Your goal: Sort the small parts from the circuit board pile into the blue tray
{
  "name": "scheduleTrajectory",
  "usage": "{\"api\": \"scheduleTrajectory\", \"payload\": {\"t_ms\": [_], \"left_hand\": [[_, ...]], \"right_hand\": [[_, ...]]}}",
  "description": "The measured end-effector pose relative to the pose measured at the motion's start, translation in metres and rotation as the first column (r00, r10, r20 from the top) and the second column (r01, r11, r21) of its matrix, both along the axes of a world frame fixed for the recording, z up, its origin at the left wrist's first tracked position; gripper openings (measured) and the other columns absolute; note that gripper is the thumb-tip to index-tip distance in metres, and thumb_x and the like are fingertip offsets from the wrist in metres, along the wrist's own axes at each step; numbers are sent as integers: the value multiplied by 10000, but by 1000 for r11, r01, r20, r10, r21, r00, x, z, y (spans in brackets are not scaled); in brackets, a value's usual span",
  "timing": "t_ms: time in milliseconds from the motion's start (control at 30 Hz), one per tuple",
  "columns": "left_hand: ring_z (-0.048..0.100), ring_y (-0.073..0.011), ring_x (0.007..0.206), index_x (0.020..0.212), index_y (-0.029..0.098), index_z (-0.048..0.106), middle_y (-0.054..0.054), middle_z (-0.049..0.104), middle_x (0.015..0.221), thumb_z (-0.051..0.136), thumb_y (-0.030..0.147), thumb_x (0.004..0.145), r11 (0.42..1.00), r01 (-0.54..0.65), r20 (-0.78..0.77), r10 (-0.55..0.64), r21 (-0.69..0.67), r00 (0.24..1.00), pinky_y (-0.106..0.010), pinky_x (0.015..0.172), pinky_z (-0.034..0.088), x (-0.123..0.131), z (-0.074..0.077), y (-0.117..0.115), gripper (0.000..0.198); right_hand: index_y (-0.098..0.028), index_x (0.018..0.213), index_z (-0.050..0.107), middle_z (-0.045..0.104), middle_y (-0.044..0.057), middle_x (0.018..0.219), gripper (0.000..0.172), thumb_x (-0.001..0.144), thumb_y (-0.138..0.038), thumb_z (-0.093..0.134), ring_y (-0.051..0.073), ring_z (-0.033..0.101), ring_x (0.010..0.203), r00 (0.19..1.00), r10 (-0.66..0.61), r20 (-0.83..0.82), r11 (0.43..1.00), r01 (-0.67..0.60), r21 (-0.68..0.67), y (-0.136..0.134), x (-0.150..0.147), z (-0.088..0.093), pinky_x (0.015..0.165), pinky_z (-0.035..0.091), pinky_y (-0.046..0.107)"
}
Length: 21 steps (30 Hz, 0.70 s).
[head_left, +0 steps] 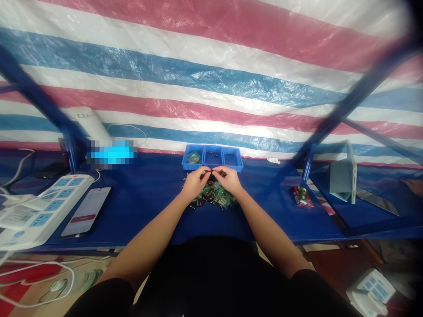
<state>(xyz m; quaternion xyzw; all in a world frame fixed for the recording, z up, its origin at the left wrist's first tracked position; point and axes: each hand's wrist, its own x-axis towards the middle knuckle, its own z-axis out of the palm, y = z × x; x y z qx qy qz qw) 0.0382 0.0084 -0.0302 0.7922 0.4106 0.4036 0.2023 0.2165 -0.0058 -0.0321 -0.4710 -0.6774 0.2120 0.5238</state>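
Just in front of the blue bins, my left hand (194, 184) and my right hand (228, 179) meet at the fingertips. Both are closed in a pinch on something small and dark, too tiny to name. Beneath them lies a loose pile (222, 194) of green, see-through pieces mixed with small brass-coloured, screw-like parts; my hands hide some of it. Behind stands a blue three-compartment bin (183, 159). Its left compartment holds greenish clear pieces (194, 157), and a few small dark bits (214, 154) lie in the middle one.
On the left are a phone (86, 211), a white power strip (49, 207) and a white cylinder (89, 123). To the right sit a small red box (302, 196) and a propped tablet (343, 176). Another person's hand (413, 186) shows at the far right. Blue frame bars (330, 119) flank the table.
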Motion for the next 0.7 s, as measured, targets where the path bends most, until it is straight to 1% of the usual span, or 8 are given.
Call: {"api": "scheduleTrajectory", "payload": {"t_ms": [200,300,433,500,700], "left_hand": [[595,-135,673,1003,217,619,-1,662,769,441,393,947,1000,3,-26,-3,-12,1000,-232,638,439,-2,2,1,257],[611,-146,701,991,214,622,-12,670,784,421,408,953,1000,3,-39,-4,-24,999,-237,653,447,-3,2,1,281],[608,-142,700,1081,221,606,-5,668,793,454,408,938,1000,-11,-13,10,-28,1000,-236,651,444,-1,1,0,281],[599,-135,686,1093,224,600,4,660,781,469,401,932,1000,-13,-3,13,-18,1000,-233,644,437,-1,1,0,273],[588,-137,653,1012,217,604,3,651,745,431,400,947,1000,-5,-39,4,-14,999,-238,621,429,-2,4,-1,260]], "right_hand": [[-215,1002,719,726,50,891,244,825,-356,627,186,666,768,1000,4,-2,1000,-4,6,-1,-1,1,667,534,304],[-218,995,720,725,50,899,244,824,-364,624,187,665,779,1000,-7,3,1000,7,2,0,-1,0,674,538,303],[-219,961,724,720,46,885,223,828,-364,617,181,658,765,1000,-19,-8,1000,19,10,0,0,0,661,533,297],[-219,958,723,719,46,878,219,830,-361,616,180,656,754,1000,-21,-15,1000,22,11,-1,0,1,656,531,299],[-221,970,722,721,50,889,229,831,-368,616,189,661,775,1000,-11,15,1000,11,-10,-3,-2,4,684,539,313]]}}
